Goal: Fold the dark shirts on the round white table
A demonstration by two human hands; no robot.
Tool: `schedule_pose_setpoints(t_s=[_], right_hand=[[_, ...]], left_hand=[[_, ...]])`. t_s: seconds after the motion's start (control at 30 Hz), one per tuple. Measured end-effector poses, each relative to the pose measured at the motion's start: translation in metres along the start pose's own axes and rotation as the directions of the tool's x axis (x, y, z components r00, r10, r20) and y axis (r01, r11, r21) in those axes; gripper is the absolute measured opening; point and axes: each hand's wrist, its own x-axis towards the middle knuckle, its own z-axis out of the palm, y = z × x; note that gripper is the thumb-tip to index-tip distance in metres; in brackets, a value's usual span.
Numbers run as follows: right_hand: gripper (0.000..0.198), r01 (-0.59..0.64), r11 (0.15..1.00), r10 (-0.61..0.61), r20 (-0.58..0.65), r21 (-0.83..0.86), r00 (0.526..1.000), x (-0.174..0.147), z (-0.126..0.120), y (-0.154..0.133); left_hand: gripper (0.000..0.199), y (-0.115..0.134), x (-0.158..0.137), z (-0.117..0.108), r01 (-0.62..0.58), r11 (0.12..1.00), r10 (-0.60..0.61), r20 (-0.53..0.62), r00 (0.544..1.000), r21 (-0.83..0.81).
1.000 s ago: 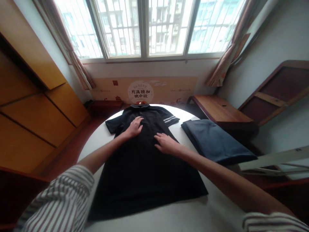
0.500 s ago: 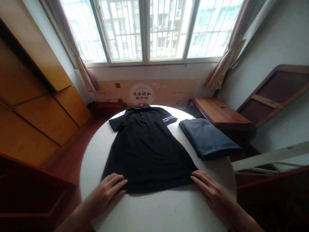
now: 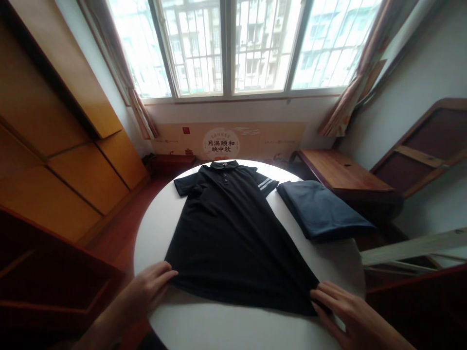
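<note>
A black short-sleeved polo shirt (image 3: pixel 233 233) lies front up on a white round table (image 3: pixel 156 218), its collar at the far side and its hem toward me. White stripes mark the sleeve on the right. My left hand (image 3: pixel 155 282) pinches the near left corner of the hem. At the near right corner, my right hand (image 3: pixel 337 304) grips the hem between thumb and fingers. The cloth is drawn taut between the two, with creases running diagonally toward the right corner.
Folded dark blue cloth (image 3: pixel 324 211) rests on the table's right side, partly over its edge. Behind it stands a low wooden bench (image 3: pixel 339 167). Yellow wooden cabinets (image 3: pixel 80 170) line the left wall, and a barred window (image 3: pixel 226 48) is at the back.
My right hand has pulled the shirt's right hem corner nearer to me and to the right, so the hem now slants. My left hand has closed on the left corner. The view has shifted slightly.
</note>
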Motion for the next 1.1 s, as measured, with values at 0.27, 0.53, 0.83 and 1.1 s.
schedule_pose_setpoints(t_s=[0.27, 0.53, 0.83, 1.1], right_hand=[[0.014, 0.179, 0.984, -0.179, 0.108, 0.006, 0.978, 0.073, -0.005, -0.053], [0.055, 0.456, 0.886, -0.464, 0.186, 0.087, 0.866, 0.133, 0.055, -0.134], [0.013, 0.602, 0.799, -0.587, 0.206, -0.012, 0.783, 0.147, 0.086, -0.142], [0.008, 0.619, 0.784, -0.615, 0.188, 0.046, 0.766, 0.139, 0.088, -0.143]], left_hand=[[0.013, 0.012, 0.008, -0.047, 0.249, 0.948, -0.147, 0.421, 0.895, -0.199], [0.030, -0.129, 0.156, -0.044, 0.643, 0.752, -0.655, -0.261, 0.709, -0.141], [0.038, -0.225, 0.257, -0.016, 0.868, 0.442, -0.870, -0.343, 0.354, -0.227], [0.030, -0.254, 0.239, -0.031, 0.887, 0.368, -0.872, -0.435, 0.225, -0.279]])
